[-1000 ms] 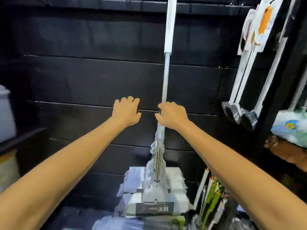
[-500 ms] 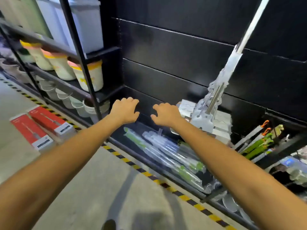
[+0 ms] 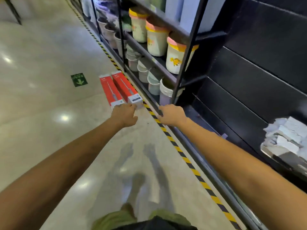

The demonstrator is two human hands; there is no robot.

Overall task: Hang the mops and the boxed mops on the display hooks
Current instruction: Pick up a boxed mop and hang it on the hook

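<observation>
Aisle floor (image 3: pixel 41 63) | turns from hung mop (image 3: pixel 285 141) to red boxed mops (image 3: pixel 123 90) | reaches with left hand (image 3: pixel 124 115) and right hand (image 3: pixel 172 114), both empty, fingers loose | boxes next

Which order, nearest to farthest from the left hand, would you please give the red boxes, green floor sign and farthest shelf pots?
1. red boxes, right by the left hand.
2. green floor sign, beyond, leftward.
3. farthest shelf pots, down the aisle.
</observation>
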